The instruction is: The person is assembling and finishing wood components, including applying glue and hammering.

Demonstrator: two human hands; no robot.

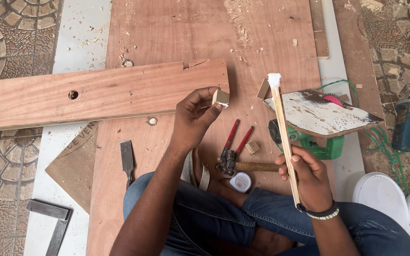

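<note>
Fingers of left hand (pixel 193 118) pinch small wood block (pixel 220 97); right hand (pixel 309 178) grips glue-tipped stick (pixel 283 130); white bucket (pixel 380 194) beside.

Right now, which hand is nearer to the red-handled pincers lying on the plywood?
Right. The right hand, holding a thin wooden stick, is just right of the red-handled pincers; the left hand is raised above-left, pinching a small block.

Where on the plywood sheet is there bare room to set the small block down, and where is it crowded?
Bare plywood sheet lies beyond the long plank, and between the chisel and left hand. Crowded: pincers, hammer, tape measure near the right hand.
</note>
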